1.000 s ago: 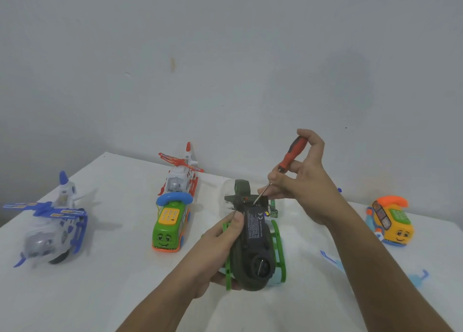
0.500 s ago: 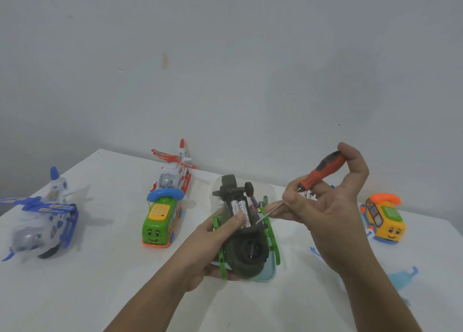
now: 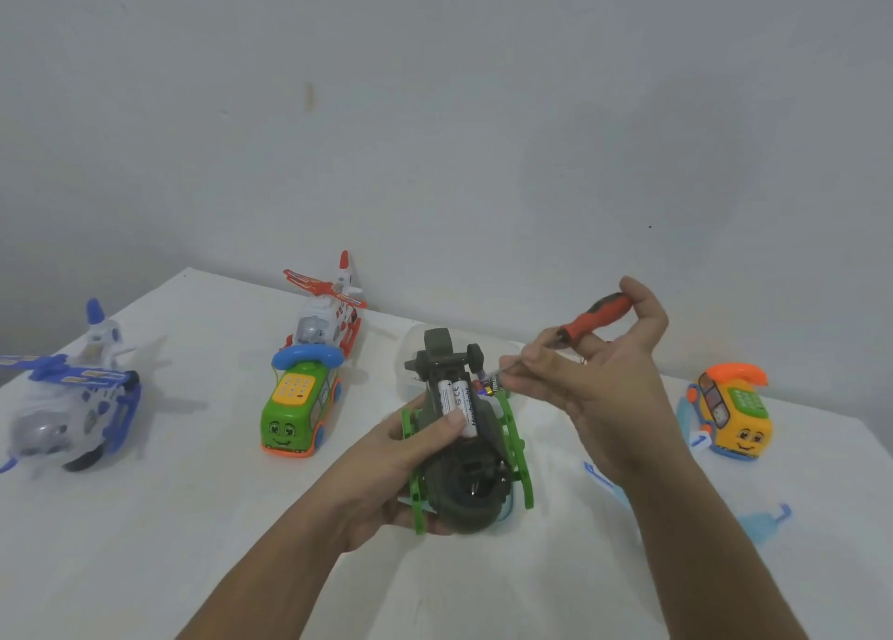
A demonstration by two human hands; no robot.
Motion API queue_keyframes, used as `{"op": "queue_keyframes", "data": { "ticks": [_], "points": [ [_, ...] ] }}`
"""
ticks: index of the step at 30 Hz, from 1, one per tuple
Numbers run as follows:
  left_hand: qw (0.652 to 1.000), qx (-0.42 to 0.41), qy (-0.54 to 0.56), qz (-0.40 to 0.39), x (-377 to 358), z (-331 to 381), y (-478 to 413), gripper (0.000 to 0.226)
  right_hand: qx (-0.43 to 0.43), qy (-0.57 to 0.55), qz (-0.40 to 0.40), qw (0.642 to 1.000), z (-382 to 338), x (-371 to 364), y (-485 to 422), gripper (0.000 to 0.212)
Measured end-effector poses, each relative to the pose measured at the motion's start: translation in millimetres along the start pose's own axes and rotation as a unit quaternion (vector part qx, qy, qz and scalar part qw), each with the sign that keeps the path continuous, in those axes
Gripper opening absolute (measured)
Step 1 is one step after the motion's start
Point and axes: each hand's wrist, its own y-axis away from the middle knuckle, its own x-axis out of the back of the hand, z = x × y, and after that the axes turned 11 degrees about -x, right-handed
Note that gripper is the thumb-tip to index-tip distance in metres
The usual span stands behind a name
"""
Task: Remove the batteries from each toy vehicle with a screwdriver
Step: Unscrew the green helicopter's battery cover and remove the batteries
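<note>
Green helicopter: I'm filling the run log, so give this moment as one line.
left hand grips green helicopter | batteries exposed, in bay | right hand holds screwdriver

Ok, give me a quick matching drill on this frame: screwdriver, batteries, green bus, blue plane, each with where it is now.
1 screwdriver
2 batteries
3 green bus
4 blue plane

a far left of the table
b in the right hand
c in the open bay of the dark toy
d just in front of the red helicopter

Pairs: 1-b, 2-c, 3-d, 4-a
</note>
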Motion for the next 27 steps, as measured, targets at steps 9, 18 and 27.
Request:
{"op": "queue_keyframes", "data": {
  "ticks": [9, 18, 27],
  "points": [
    [1.000, -0.001, 0.001, -0.003, 12.7, 2.2, -4.1, 0.033, 0.149, 0.178, 0.010, 0.973, 26.6, -27.1, -16.7, 0.091],
    [1.000, -0.010, 0.016, 0.003, 35.6, 12.8, -24.3, 0.042, 0.198, 0.214, 0.032, 0.956, 36.3, -44.3, -42.8, 0.093],
    [1.000, 0.006, 0.002, -0.009, 59.1, 16.3, -37.6, 0.046, 0.041, 0.222, 0.005, 0.974, 8.9, -58.1, -72.1, 0.094]
  ]
}}
